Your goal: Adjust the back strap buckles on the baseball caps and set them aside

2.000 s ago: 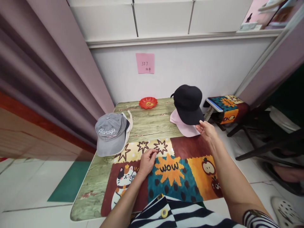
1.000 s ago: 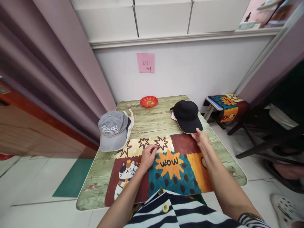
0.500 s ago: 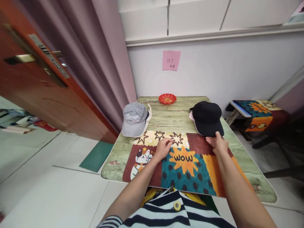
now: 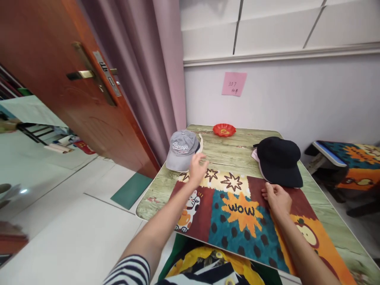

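My left hand [image 4: 198, 169] is raised beside the brim of a grey baseball cap [image 4: 183, 150] with "Always" lettering. Its fingers are apart and hold nothing; whether they touch the cap I cannot tell. At the right, a black baseball cap [image 4: 279, 162] rests on the table with a pink cap edge showing beneath it. Just below the black brim is my right hand [image 4: 277, 199], fingers loosely bent, with nothing visible in them. A colourful mat [image 4: 240, 227] with "WOW" printed on it lies under both forearms.
A red scalloped dish [image 4: 224, 130] stands at the back of the wood-patterned table [image 4: 225, 152]. A pink note [image 4: 234, 84] is on the wall. To the left are a purple curtain [image 4: 154, 71] and a brown door [image 4: 101, 118]. Another covered table [image 4: 350, 158] stands right.
My left hand has moved from the mat towards the grey cap and opened. My right hand has drawn back from the black cap's brim. The view has turned left.
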Tool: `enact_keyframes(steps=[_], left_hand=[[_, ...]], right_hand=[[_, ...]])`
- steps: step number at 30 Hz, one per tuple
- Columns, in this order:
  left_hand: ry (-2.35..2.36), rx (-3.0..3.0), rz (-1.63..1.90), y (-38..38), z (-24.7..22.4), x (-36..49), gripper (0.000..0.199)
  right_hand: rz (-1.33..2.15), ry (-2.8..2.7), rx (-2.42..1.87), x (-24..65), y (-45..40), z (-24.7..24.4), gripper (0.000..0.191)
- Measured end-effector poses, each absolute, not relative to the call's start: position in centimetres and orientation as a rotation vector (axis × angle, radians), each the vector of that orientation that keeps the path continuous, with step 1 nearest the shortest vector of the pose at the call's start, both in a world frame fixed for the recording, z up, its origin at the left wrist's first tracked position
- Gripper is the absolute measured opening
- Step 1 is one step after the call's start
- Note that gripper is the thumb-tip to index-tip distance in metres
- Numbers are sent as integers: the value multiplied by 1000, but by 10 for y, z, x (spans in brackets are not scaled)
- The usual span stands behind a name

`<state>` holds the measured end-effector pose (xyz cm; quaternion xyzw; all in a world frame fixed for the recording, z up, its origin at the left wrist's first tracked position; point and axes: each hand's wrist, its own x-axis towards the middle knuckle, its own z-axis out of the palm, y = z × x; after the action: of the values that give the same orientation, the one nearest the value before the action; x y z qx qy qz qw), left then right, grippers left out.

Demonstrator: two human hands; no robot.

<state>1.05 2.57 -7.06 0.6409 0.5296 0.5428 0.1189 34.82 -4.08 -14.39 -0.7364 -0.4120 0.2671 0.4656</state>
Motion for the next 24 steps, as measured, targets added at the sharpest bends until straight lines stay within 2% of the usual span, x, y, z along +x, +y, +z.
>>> enact_keyframes(steps=[3, 6, 12, 14, 18, 24], left_hand=[[1962, 1903, 1607, 69, -23, -44, 20], [2323, 1800, 1348, 98, 5, -84, 33], [2445, 1725, 1020, 128, 5, -109, 53], [2461, 1742, 997, 135, 3, -110, 47], [2483, 1776, 1005, 142, 4, -111, 18], [2316, 1958, 1212, 129, 26, -114, 12]], right_hand=[[760, -1016, -1719, 324, -23, -141, 38], [889, -1029, -1591, 285, 3, -137, 33], [984, -1032, -1468, 219, 47, -138, 33], [973, -1022, -1446, 212, 50, -141, 35], [957, -1065, -1390, 214, 44, -144, 38], [966, -1106, -1410, 215, 43, -142, 41]])
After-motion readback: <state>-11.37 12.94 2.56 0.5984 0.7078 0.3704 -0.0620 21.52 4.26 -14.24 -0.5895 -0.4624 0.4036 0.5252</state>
